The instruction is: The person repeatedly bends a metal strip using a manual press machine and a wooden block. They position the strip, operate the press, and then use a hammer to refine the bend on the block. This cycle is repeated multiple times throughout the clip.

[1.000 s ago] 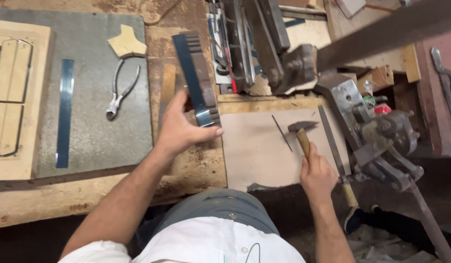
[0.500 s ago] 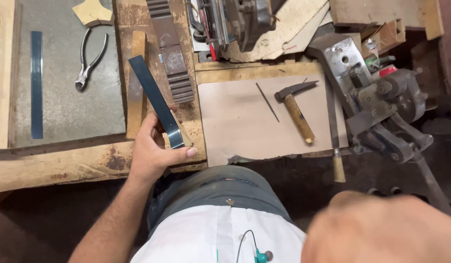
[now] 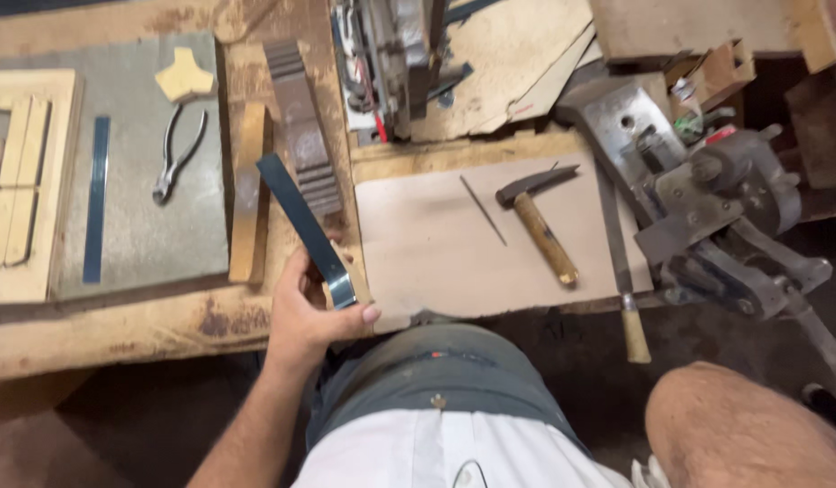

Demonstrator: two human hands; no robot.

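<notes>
Left hand (image 3: 314,312) clamps the blue metal strip (image 3: 305,226) at its lower end, pointing eleven o'clock; looks stiff, thin, light. Right hand's grip can't be told.

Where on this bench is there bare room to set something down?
The cardboard sheet is bare between the left hand holding the blue metal strip and the thin rod. The grey mat is free below the pliers. Crowded: around the hammer and the vise.

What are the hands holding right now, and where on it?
The left hand grips the dark blue metal strip by its near end. The right hand is out of view.
</notes>
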